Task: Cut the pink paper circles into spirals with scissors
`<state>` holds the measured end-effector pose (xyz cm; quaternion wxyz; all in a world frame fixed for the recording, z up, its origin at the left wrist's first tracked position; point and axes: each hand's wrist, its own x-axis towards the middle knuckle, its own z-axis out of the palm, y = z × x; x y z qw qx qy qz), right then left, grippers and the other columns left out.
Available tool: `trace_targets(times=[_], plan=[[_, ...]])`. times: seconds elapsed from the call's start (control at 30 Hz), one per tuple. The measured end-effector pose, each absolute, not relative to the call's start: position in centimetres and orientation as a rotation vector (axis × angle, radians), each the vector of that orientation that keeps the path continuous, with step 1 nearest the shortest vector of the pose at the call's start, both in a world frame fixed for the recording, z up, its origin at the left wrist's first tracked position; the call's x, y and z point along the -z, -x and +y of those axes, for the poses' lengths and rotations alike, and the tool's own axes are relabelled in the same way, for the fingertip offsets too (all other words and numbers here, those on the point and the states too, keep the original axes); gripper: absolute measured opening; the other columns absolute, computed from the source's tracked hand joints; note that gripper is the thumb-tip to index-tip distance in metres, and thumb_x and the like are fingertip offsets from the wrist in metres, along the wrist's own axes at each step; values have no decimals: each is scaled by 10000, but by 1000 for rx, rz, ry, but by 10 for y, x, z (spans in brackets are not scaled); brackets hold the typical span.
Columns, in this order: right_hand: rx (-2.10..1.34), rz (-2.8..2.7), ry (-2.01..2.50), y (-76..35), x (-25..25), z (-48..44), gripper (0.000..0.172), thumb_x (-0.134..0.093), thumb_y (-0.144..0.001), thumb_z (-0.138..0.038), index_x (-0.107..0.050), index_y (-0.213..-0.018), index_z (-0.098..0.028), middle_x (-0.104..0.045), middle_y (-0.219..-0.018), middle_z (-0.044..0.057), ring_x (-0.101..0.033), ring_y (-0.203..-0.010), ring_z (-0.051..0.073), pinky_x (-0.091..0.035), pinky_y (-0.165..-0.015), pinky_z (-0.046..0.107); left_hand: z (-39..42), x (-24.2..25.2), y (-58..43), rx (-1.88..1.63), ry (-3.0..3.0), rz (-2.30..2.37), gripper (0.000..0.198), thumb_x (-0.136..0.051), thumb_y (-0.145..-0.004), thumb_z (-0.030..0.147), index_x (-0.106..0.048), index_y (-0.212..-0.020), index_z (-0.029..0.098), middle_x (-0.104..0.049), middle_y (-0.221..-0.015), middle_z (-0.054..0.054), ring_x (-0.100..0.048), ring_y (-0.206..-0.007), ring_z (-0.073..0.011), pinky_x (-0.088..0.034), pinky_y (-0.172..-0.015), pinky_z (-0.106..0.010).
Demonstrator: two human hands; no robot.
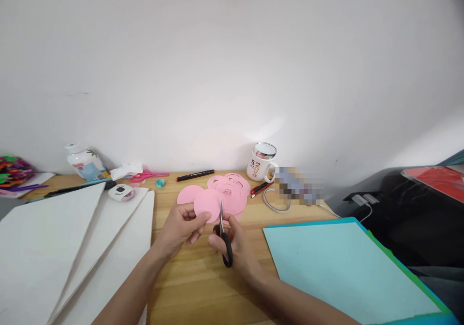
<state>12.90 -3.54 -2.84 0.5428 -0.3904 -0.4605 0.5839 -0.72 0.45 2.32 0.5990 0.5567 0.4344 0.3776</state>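
My left hand (180, 227) pinches a pink paper circle (206, 205) above the wooden table (188, 276). My right hand (237, 245) grips black-handled scissors (224, 240), with the blades pointing up into the circle's right edge. Just behind lie more pink paper pieces (230, 190), one a circle and others with curved cut-outs.
Large white sheets (54, 247) cover the left. Stacked light blue and green sheets (344, 272) lie right. Along the wall: a white bottle (85, 163), pink scissors (148, 175), a black marker (195, 175), a mug (261, 162), a tape roll (121, 192), pens (261, 188), a cable (275, 202).
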Motion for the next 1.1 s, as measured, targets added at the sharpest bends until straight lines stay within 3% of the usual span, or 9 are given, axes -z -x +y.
trace_targets(times=[0.2, 0.53, 0.83, 1.1], plan=[[-1403, -1086, 968, -129, 26, -36, 457, -701, -614, -429, -398, -885, -222, -421, -505, -102, -362, -417, 77, -303, -419, 192, 5, -25, 8, -906, -1317, 1017, 302, -655, -671, 348, -477, -537, 144, -434, -365, 74, -302, -279, -19, -197, -303, -150], [-1379, -1108, 1006, -129, 25, -38, 475, -665, -639, -469, -380, -916, -208, -464, -434, -110, -375, -352, 77, -287, -365, 180, 8, -20, 11, -950, -1332, 983, 306, -652, -689, 325, -462, -535, 140, -419, -374, 77, -296, -302, -14, -208, -320, -144], [-1421, -1115, 1004, -127, 26, -41, 475, -666, -633, -469, -387, -919, -213, -465, -418, -107, -393, -335, 81, -293, -349, 170, 6, -23, 8, -889, -1229, 913, 251, -617, -725, 325, -516, -596, 136, -556, -454, 27, -427, -263, -57, -247, -253, -143], [-1422, -1099, 990, -126, 29, -40, 475, -694, -621, -431, -396, -920, -213, -451, -451, -110, -401, -372, 79, -302, -383, 173, 6, -18, 8, -905, -1235, 977, 273, -670, -680, 320, -509, -572, 128, -534, -418, 41, -382, -262, -26, -247, -266, -127]])
